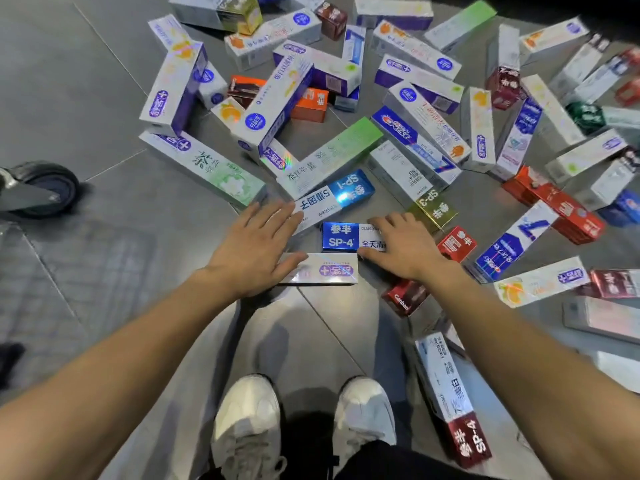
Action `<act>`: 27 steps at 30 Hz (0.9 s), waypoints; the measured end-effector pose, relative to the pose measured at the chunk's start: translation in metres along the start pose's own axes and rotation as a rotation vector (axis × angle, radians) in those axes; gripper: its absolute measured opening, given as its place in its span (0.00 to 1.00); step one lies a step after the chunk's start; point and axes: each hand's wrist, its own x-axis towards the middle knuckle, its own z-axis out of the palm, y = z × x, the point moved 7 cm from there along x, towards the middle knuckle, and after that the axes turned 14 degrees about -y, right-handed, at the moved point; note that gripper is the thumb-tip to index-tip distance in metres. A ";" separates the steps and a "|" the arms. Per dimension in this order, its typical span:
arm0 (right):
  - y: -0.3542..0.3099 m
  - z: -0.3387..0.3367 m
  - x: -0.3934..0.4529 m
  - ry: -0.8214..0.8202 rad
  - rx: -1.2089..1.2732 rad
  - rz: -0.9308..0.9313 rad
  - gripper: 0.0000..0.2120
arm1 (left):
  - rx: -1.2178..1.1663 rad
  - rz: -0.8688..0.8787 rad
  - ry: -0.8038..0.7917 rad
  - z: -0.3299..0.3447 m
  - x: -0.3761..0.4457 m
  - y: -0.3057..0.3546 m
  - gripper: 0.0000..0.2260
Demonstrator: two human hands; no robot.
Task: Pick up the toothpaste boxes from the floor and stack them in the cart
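1. I see a grey tiled floor (pixel 86 98).
2. Toothpaste boxes (pixel 346 109) lie scattered across it, many overlapping.
3. A cart wheel (pixel 52 188) rests on it at left.
4. White shoes (pixel 247 420) stand on it.

Toothpaste boxes (pixel 346 140) lie scattered before shoes (pixel 301 420).

Blue-and-white carton (pixel 349 237) reads "SP-4"; blue foil-ended carton (pixel 337 197), "SP-1"; gold-ended carton (pixel 431 206), "SP-3"; dark red carton (pixel 403 297), "Canban".

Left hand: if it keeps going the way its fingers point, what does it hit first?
The left hand points up-right; its fingertips already reach the SP-1 box, so probably that one.
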 end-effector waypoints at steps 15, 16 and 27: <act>0.014 0.010 -0.012 0.049 0.163 -0.043 0.34 | -0.040 0.088 -0.053 0.029 0.004 0.048 0.38; 0.016 0.010 -0.014 0.066 0.186 -0.046 0.34 | -0.040 0.075 -0.078 0.031 0.008 0.050 0.39; 0.030 -0.012 -0.049 0.250 0.595 -0.020 0.30 | -0.261 0.012 -0.083 0.028 0.016 0.046 0.27</act>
